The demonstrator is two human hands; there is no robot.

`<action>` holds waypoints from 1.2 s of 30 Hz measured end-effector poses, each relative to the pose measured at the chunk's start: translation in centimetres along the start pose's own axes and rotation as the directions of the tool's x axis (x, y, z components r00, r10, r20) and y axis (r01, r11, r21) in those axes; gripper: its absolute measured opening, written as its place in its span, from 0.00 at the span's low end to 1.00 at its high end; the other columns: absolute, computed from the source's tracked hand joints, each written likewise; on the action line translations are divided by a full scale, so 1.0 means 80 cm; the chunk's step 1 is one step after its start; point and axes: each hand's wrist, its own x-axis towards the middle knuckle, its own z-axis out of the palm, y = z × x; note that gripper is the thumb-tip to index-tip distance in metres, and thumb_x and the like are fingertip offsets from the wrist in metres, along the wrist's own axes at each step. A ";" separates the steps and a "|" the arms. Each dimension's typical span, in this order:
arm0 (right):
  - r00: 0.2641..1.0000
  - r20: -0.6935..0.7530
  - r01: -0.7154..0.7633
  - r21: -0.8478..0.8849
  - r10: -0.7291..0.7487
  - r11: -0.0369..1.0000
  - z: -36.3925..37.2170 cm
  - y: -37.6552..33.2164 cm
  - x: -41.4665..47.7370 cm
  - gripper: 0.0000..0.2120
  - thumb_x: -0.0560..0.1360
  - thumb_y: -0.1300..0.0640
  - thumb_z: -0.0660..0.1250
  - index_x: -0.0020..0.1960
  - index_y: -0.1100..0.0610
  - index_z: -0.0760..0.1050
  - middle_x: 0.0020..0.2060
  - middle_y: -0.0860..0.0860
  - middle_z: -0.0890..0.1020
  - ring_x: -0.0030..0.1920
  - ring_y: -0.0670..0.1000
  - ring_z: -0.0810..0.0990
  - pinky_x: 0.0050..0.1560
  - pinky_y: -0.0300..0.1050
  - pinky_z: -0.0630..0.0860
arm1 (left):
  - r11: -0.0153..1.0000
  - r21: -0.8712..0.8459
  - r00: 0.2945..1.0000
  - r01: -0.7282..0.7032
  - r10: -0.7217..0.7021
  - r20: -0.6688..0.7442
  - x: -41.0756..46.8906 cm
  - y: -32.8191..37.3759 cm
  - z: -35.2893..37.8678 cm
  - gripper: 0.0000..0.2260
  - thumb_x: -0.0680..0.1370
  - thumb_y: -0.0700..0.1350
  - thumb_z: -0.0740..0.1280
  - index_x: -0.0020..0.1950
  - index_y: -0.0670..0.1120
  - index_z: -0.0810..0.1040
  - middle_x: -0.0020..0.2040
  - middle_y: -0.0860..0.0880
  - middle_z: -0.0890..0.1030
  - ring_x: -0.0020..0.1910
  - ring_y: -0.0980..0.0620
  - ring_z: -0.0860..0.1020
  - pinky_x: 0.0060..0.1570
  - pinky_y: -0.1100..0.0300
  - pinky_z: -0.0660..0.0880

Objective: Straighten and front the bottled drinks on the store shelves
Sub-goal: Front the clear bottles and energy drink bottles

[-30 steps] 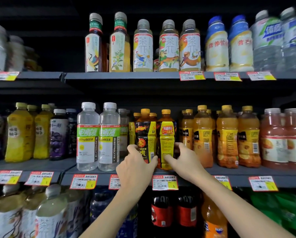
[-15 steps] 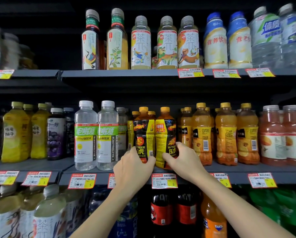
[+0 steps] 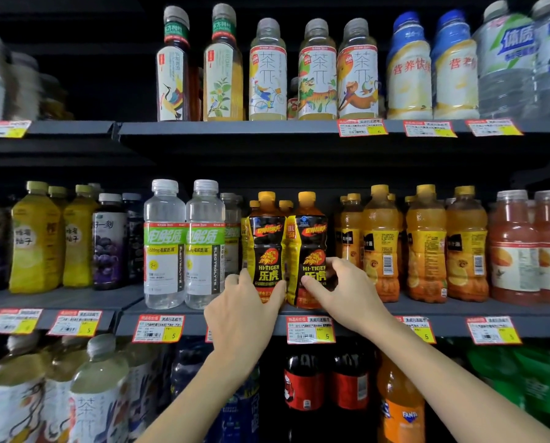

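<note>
In the centre of the frame, on the middle shelf [image 3: 363,310], two black-and-yellow Hi-Tiger bottles stand side by side, touching, at the front edge. The right Hi-Tiger bottle [image 3: 310,247] has turned since a moment ago: then it showed a mostly yellow side panel, and now its black face with the tiger mark and brand name looks straight out, matching the left Hi-Tiger bottle [image 3: 265,247]. That pair now reads as fronted (a small step, but the one this stretch of shelf needed).

The left hand [image 3: 244,310] is wrapped around the lower body of the left bottle, thumb on its left side and fingers across the base, holding it. The right hand [image 3: 347,290] grips the lower part of the right bottle, thumb on the label front and fingers curled behind, so both hands are closed on their bottles.

To the left of the pair stand two clear electrolyte bottles [image 3: 184,244], labels forward. To the right, the orange juice bottles [image 3: 423,244] show barcodes and side panels rather than their faces, so they probably want turning next. More Hi-Tiger caps show behind the front pair; whether those rear bottles are straight cannot be told.
</note>
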 end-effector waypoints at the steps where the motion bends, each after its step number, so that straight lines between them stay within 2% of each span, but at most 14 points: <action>1: 1.000 0.002 0.000 -0.003 0.000 1.000 -0.001 0.000 0.000 0.32 0.75 0.32 0.65 0.71 0.52 0.72 0.60 0.46 0.79 0.59 0.46 0.77 0.58 0.47 0.77 | 1.000 -0.020 1.000 0.002 -0.002 -0.002 0.001 0.000 -0.002 0.30 0.77 0.73 0.54 0.63 0.51 0.76 0.52 0.52 0.79 0.48 0.51 0.80 0.37 0.58 0.69; 3: 1.000 -0.005 0.009 -0.001 -0.009 1.000 -0.003 -0.001 -0.001 0.32 0.75 0.33 0.66 0.70 0.53 0.73 0.57 0.46 0.79 0.57 0.45 0.78 0.57 0.47 0.78 | 0.998 -0.060 1.000 0.010 -0.009 0.003 0.003 -0.002 -0.006 0.26 0.76 0.72 0.57 0.56 0.53 0.77 0.48 0.54 0.79 0.45 0.53 0.80 0.38 0.58 0.72; 6: 1.000 -0.017 0.013 0.036 -0.012 0.999 -0.005 -0.003 -0.003 0.31 0.73 0.33 0.69 0.68 0.53 0.75 0.49 0.42 0.78 0.50 0.42 0.77 0.46 0.38 0.75 | 0.997 -0.077 1.000 0.006 -0.006 0.001 0.005 -0.006 -0.010 0.24 0.75 0.72 0.59 0.52 0.53 0.78 0.44 0.55 0.79 0.43 0.53 0.79 0.37 0.57 0.72; 9: 1.000 -0.010 0.009 0.054 -0.009 0.999 -0.006 -0.006 -0.004 0.30 0.72 0.33 0.70 0.66 0.51 0.76 0.46 0.39 0.77 0.46 0.39 0.77 0.41 0.34 0.72 | 0.996 -0.085 1.000 -0.012 0.011 -0.017 0.007 -0.012 -0.014 0.24 0.75 0.73 0.59 0.48 0.53 0.77 0.41 0.56 0.77 0.39 0.54 0.77 0.35 0.58 0.70; 16: 0.999 0.030 -0.018 0.040 0.017 0.999 -0.008 -0.011 0.002 0.35 0.68 0.30 0.71 0.66 0.51 0.75 0.45 0.38 0.77 0.46 0.38 0.78 0.45 0.37 0.78 | 0.993 -0.006 0.992 -0.121 0.121 -0.043 0.011 -0.030 -0.016 0.27 0.74 0.76 0.55 0.42 0.53 0.73 0.37 0.55 0.76 0.36 0.53 0.78 0.32 0.57 0.70; 19: 0.999 0.033 -0.020 0.036 0.018 0.999 -0.008 -0.011 0.004 0.36 0.67 0.28 0.71 0.66 0.51 0.75 0.45 0.38 0.77 0.47 0.39 0.78 0.47 0.40 0.79 | 0.985 0.026 0.982 -0.168 0.169 -0.080 0.011 -0.037 -0.016 0.29 0.72 0.77 0.56 0.38 0.51 0.72 0.34 0.54 0.76 0.33 0.52 0.78 0.30 0.56 0.73; 21: 0.999 0.034 -0.015 0.045 0.013 0.999 -0.006 -0.010 0.004 0.36 0.67 0.28 0.71 0.66 0.50 0.76 0.46 0.38 0.78 0.48 0.40 0.79 0.48 0.41 0.80 | 0.976 -0.018 0.968 -0.216 0.212 -0.134 0.011 -0.044 -0.014 0.27 0.71 0.75 0.62 0.39 0.51 0.80 0.36 0.54 0.80 0.33 0.51 0.80 0.28 0.55 0.75; 23: 0.999 0.031 -0.014 0.071 0.012 0.997 -0.003 -0.009 0.004 0.36 0.66 0.28 0.71 0.65 0.49 0.75 0.46 0.38 0.78 0.47 0.40 0.79 0.46 0.38 0.79 | 0.965 -0.090 0.954 -0.245 0.223 -0.203 0.011 -0.051 -0.013 0.26 0.70 0.71 0.69 0.47 0.48 0.87 0.42 0.54 0.83 0.34 0.52 0.81 0.27 0.55 0.76; 28: 1.000 0.016 0.000 0.106 -0.002 0.994 0.000 -0.008 0.003 0.36 0.64 0.25 0.69 0.62 0.47 0.75 0.46 0.39 0.78 0.46 0.39 0.79 0.40 0.34 0.73 | 0.945 -0.153 0.929 -0.288 0.237 -0.283 0.011 -0.060 -0.013 0.21 0.72 0.66 0.70 0.49 0.50 0.88 0.40 0.56 0.82 0.30 0.57 0.77 0.23 0.60 0.70; 34: 0.999 0.038 -0.007 0.093 0.003 0.996 0.000 -0.008 0.004 0.39 0.63 0.24 0.68 0.64 0.48 0.74 0.46 0.39 0.78 0.46 0.40 0.78 0.43 0.37 0.76 | 0.937 -0.231 0.942 -0.263 0.197 -0.273 0.013 -0.059 -0.016 0.19 0.72 0.67 0.69 0.47 0.53 0.87 0.40 0.57 0.83 0.34 0.58 0.79 0.27 0.57 0.74; 36: 0.999 0.049 -0.010 0.083 0.006 0.996 0.000 -0.008 0.005 0.39 0.64 0.25 0.69 0.66 0.49 0.74 0.46 0.38 0.78 0.46 0.40 0.78 0.44 0.39 0.77 | 0.940 -0.233 0.946 -0.250 0.187 -0.264 0.013 -0.060 -0.015 0.19 0.72 0.67 0.69 0.48 0.53 0.86 0.40 0.58 0.83 0.34 0.58 0.78 0.28 0.60 0.73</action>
